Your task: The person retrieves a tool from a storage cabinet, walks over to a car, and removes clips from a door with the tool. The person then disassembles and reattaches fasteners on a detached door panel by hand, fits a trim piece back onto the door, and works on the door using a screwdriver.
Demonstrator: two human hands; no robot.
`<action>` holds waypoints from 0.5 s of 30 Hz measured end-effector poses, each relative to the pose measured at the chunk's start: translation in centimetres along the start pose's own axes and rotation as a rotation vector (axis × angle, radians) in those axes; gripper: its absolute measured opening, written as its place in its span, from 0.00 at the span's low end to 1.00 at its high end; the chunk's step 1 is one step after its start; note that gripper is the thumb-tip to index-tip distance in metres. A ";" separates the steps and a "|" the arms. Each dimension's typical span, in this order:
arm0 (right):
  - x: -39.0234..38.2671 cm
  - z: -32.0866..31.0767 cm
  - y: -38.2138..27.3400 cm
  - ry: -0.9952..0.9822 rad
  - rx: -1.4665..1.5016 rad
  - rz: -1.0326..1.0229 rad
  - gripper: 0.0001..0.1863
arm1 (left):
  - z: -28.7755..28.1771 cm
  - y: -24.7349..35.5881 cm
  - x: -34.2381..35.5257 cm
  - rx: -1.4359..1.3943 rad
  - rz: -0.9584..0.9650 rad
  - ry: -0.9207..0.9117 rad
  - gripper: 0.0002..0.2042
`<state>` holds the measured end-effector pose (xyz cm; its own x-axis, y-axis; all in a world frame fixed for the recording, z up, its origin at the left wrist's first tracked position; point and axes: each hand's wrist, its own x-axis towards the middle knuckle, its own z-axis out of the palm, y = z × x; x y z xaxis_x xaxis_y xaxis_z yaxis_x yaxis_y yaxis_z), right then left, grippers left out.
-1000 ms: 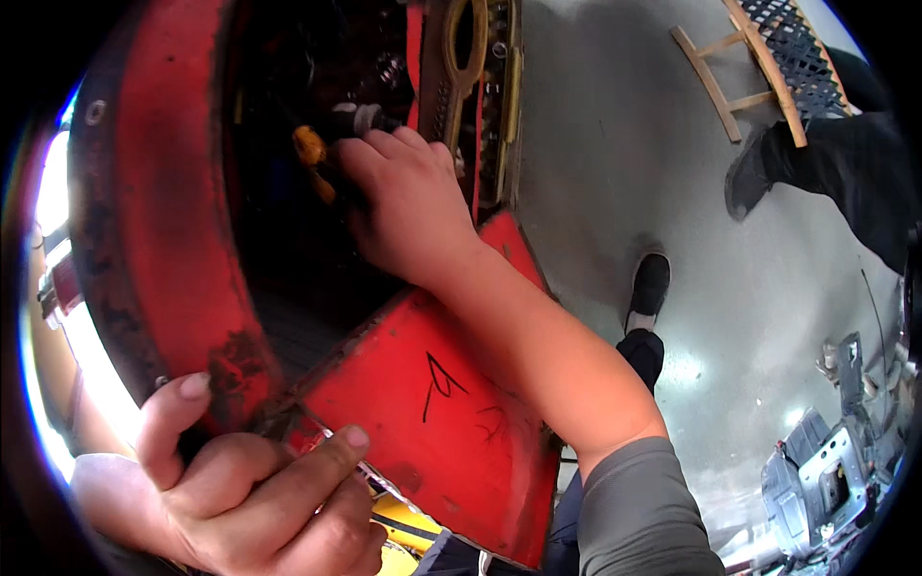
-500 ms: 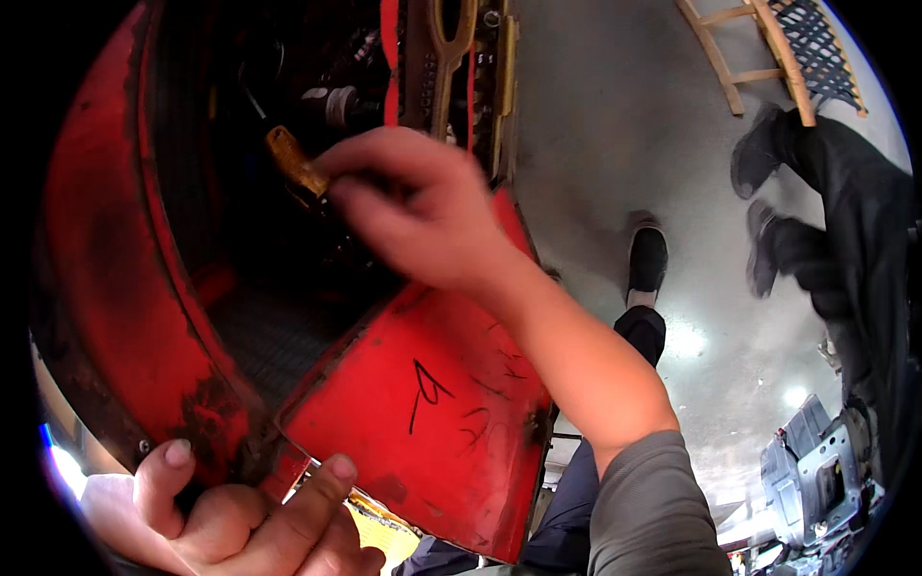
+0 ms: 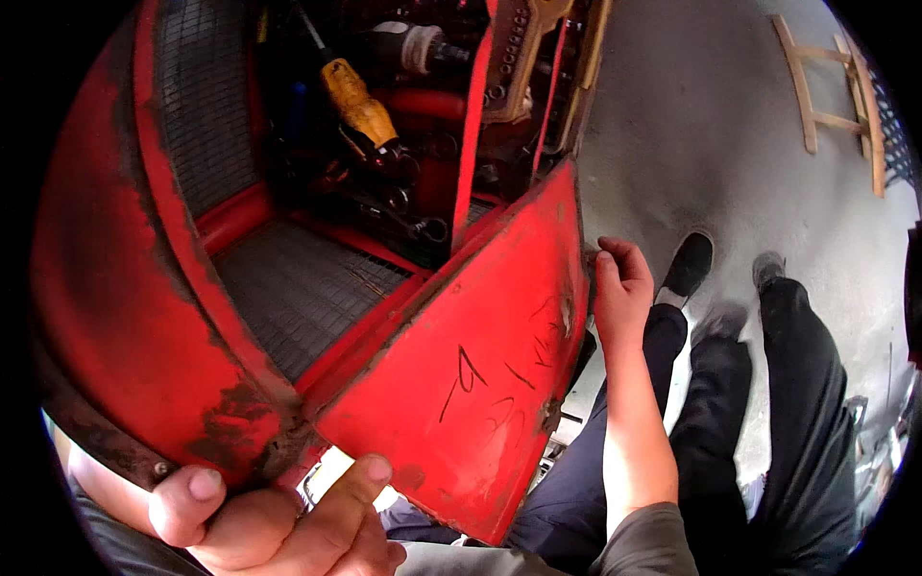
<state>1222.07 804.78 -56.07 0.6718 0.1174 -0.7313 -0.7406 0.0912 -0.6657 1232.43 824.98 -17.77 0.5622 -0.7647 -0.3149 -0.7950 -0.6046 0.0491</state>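
Observation:
My left hand [image 3: 288, 523] is at the near corner of a red metal toolbox [image 3: 413, 403], its fingers apart and half bent with nothing visible between them; I cannot tell how firmly it touches. Just beyond the right edge of the toolbox's red panel is my right hand [image 3: 622, 288]. Its fingers are bent inward, thumb close to forefinger, and anything between them is too small to make out. A screwdriver with a yellow handle [image 3: 357, 101] lies inside the box. Beside it lie several dark wrenches [image 3: 427, 228] and a grey cylindrical tool [image 3: 413, 48].
Another person's dark-trousered legs [image 3: 797, 384] are close by on the right. My own dark shoe [image 3: 690, 264] is on the grey floor [image 3: 663, 115]. A wooden chair frame [image 3: 826, 120] lies at the far right. A brown perforated metal piece [image 3: 519, 58] lies in the box's right compartment.
My right hand has let go of the yellow-handled screwdriver and moved right, out of the box. The view has shifted, and the other person's legs have come nearer. My left hand stays by the corner.

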 end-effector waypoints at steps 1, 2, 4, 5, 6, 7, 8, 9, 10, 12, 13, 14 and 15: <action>0.0 0.1 0.2 0.035 -0.013 0.010 0.09 | -0.4 0.0 -0.1 -0.012 0.019 -0.074 0.11; 0.2 0.2 0.5 0.034 -0.003 0.049 0.08 | -0.1 0.1 -0.2 -0.006 -0.008 -0.055 0.07; 0.2 0.9 0.5 0.015 0.000 0.046 0.08 | 0.5 -0.3 -0.7 -0.012 -0.013 -0.028 0.06; 0.0 1.4 0.5 0.002 0.000 0.043 0.08 | 0.6 -0.4 -1.1 -0.022 -0.013 0.005 0.06; -0.2 2.2 0.3 -0.025 0.018 0.051 0.09 | 0.1 0.0 -1.5 -0.044 -0.068 -0.044 0.05; -0.4 2.8 0.0 -0.052 0.044 0.059 0.09 | 0.0 0.2 -1.2 -0.042 -0.073 -0.050 0.05; -0.5 3.2 -0.2 -0.056 0.099 0.073 0.09 | 0.1 0.5 -1.0 -0.053 -0.110 -0.018 0.05; -0.6 3.5 -0.5 -0.061 0.104 0.073 0.09 | 0.0 0.7 -0.7 -0.063 -0.146 0.016 0.05; -0.8 3.8 -0.8 -0.068 0.105 0.060 0.09 | -0.3 0.7 -0.4 -0.074 -0.145 -0.006 0.06; -1.3 5.0 -2.3 -0.063 0.101 0.018 0.09 | -0.5 2.1 0.1 -0.069 -0.253 -0.009 0.07; -1.5 5.6 -3.2 -0.072 0.087 -0.009 0.09 | -0.7 2.8 0.2 -0.070 -0.368 -0.009 0.08; -1.5 5.9 -3.4 -0.068 0.007 -0.051 0.09 | -0.9 3.2 0.7 -0.064 -0.423 -0.021 0.08; -1.5 6.3 -3.6 -0.063 -0.075 -0.093 0.09 | -0.9 2.8 0.7 -0.059 -0.411 -0.022 0.08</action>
<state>1223.69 810.49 -51.67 0.7336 0.1736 -0.6570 -0.6708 0.0308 -0.7410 1230.80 822.51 -16.99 0.8247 -0.4520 -0.3400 -0.4903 -0.8710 -0.0313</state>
